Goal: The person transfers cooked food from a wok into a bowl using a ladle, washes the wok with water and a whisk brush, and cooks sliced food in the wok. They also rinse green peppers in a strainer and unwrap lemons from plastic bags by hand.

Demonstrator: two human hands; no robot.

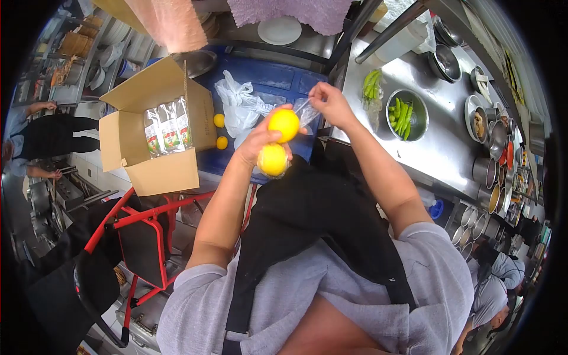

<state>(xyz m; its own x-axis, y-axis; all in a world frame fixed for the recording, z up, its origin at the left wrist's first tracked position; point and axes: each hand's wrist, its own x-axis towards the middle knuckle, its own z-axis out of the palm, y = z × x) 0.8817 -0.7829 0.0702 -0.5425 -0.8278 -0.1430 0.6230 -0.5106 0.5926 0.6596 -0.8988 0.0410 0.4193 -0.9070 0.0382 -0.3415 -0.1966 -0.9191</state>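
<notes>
Two yellow, lemon-like fruits, an upper one [284,125] and a lower one [273,160], are held by my left hand [260,140]. Clear plastic film wraps the lower fruit. My right hand [332,105] pinches the edge of a piece of clear plastic [306,112] just right of the upper fruit. Behind my left hand a white plastic bag [236,105] lies on a blue surface [263,72]. Left of the bag are two more yellow fruits, one [219,120] above the other [222,142].
An open cardboard box [164,174] with silvery packets [167,127] stands at left, above a red metal frame [154,210]. On the steel counter [438,160] are a bowl [421,112] of green peppers, more peppers [371,84] and pans. Other people are at far left and lower right.
</notes>
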